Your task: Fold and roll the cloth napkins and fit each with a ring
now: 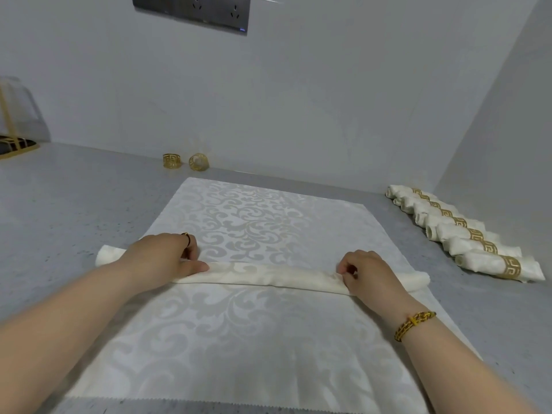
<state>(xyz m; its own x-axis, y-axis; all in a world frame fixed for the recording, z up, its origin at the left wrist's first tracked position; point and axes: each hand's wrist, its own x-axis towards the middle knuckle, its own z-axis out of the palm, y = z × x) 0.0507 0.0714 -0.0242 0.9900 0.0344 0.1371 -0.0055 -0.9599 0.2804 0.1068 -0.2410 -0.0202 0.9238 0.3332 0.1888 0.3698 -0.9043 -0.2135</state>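
A person's left hand and right hand press on a rolled white napkin, fingers curled onto it, atop a patterned cloth spread over the grey worktop. Two gold rings stand near the wall, well apart from the roll; finished ringed napkins line the right side

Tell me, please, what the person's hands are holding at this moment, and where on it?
Both hold the rolled napkin: the left hand presses near its left end, the right hand pinches near its right end.
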